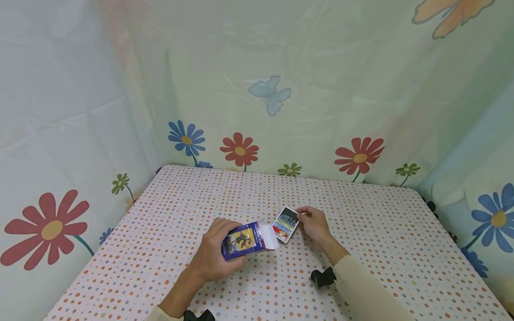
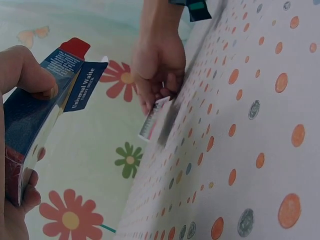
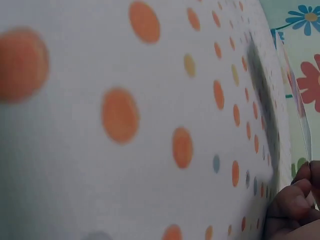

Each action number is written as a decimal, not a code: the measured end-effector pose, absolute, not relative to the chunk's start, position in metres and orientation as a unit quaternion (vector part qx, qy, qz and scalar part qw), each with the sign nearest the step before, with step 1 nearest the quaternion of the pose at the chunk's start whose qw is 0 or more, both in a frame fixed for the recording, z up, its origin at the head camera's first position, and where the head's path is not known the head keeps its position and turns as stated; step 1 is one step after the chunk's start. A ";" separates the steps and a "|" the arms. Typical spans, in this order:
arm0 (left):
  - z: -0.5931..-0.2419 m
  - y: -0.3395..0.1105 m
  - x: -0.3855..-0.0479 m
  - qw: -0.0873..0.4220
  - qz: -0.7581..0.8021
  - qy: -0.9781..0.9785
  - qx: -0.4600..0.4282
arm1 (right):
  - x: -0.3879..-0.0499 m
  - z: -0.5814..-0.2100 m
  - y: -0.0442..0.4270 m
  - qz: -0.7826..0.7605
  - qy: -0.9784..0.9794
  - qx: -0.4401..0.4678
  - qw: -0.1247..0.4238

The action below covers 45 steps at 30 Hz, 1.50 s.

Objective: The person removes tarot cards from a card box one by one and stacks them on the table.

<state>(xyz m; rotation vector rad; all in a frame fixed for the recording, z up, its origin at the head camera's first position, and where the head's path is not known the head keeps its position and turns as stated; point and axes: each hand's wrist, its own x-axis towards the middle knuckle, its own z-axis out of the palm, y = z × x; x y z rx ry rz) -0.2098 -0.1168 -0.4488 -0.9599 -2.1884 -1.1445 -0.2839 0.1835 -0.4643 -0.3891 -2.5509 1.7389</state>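
My left hand (image 1: 213,252) grips a purple-blue tarot card box (image 1: 242,241) above the table, fingers and thumb around its sides. The box is tilted, and its end flap (image 1: 269,236) stands open toward the right. To the right of it, my right hand (image 1: 315,226) pinches a white-bordered card (image 1: 286,224) by its edge. Dark at one end, the card has a red and yellow area at the other. In the right wrist view the card (image 3: 296,92) appears nearly edge-on, its shadow on the cloth beside it. What is inside the box is hidden.
A polka-dot cloth (image 1: 160,249) covers the table. Hanging sheets (image 1: 313,89) printed with flowers and butterflies enclose its back and sides. Black straps or devices sit at both wrists, one dark piece (image 1: 323,277) showing by the right sleeve.
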 end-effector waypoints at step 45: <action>-0.453 -0.116 -0.210 0.233 -0.417 -0.805 -0.352 | -0.318 -0.470 0.176 0.290 -0.956 -0.042 -0.001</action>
